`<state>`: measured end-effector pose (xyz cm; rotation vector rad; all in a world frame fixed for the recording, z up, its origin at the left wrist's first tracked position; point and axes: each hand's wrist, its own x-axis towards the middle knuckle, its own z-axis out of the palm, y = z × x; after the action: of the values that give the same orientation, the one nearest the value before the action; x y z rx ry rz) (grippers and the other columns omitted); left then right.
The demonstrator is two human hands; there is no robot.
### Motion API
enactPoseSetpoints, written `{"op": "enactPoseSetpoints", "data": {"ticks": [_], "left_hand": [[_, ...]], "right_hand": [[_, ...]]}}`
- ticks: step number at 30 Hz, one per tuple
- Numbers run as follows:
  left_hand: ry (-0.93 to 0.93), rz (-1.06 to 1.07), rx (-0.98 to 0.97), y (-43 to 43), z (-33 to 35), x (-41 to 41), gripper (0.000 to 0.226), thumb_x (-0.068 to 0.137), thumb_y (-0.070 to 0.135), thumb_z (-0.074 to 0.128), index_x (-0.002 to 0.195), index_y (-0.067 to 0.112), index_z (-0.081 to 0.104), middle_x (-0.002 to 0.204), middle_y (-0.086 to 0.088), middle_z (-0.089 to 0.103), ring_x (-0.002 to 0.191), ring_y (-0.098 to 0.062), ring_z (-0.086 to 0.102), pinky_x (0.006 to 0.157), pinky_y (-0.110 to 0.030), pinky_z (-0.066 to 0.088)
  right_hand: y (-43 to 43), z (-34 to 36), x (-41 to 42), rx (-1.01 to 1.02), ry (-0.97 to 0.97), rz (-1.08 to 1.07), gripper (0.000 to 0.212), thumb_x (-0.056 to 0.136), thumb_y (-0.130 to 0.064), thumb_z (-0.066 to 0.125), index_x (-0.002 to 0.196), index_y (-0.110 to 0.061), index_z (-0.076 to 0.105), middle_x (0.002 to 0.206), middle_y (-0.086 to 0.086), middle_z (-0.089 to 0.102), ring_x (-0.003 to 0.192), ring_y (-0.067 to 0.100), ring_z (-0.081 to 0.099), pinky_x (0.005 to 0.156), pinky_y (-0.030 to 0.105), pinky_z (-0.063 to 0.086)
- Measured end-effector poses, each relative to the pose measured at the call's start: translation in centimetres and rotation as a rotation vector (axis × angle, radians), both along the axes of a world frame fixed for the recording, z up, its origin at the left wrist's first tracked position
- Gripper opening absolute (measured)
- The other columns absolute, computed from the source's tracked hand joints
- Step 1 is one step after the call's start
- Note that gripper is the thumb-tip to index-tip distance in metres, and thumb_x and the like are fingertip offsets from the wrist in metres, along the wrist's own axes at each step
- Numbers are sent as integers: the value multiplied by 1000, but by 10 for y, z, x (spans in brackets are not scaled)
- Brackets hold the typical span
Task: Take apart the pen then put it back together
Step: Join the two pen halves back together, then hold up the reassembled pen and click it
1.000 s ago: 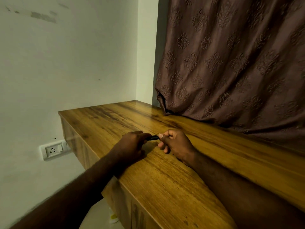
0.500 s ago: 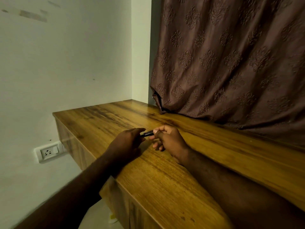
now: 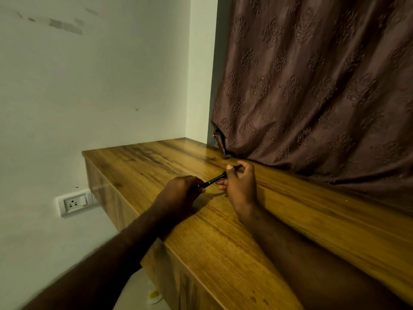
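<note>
A thin black pen (image 3: pixel 213 180) is held between both hands just above the wooden tabletop (image 3: pixel 223 231). My left hand (image 3: pixel 178 195) grips its lower left end with closed fingers. My right hand (image 3: pixel 241 184) pinches the upper right end between thumb and fingertips. The pen slants up to the right, and only its middle stretch shows between the hands. Both ends are hidden inside the fingers, so I cannot tell whether the pen is in one piece.
A brown patterned curtain (image 3: pixel 312 86) hangs down onto the back of the tabletop right behind my right hand. A white wall socket (image 3: pixel 73 203) sits on the wall left of the table's edge. A small white and yellow object (image 3: pixel 154 295) lies on the floor below.
My hands have drawn apart, the right one moving up and to the right, so more of the pen shows between them. The pen now slants instead of lying level.
</note>
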<state>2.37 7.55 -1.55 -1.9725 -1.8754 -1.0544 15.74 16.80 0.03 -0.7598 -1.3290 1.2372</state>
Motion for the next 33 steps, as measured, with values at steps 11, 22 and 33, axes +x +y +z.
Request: {"op": "enactPoseSetpoints", "data": {"ticks": [11,22,33], "left_hand": [[-107,75,-143,4,-4,-10,30,80,49,63,98,25,67,86,8,67,72,-3,61,65,-30,56],[-73,119,-250,4,-5,-13,34,78,56,60,84,23,69,80,6,67,64,-7,59,55,-26,47],[-77,136,-237,4,-5,-13,31,79,49,61,72,21,69,67,5,67,58,-8,61,57,-29,52]], "right_hand": [[22,-6,-6,-117,31,3,66,92,-3,57,143,-25,22,138,22,47,92,31,70,52,23,56],[14,8,-3,-69,92,38,55,93,2,53,139,-21,32,122,19,53,83,32,71,58,31,60],[22,13,0,-69,149,-54,56,93,1,55,140,-20,32,128,19,51,82,31,71,75,46,61]]}}
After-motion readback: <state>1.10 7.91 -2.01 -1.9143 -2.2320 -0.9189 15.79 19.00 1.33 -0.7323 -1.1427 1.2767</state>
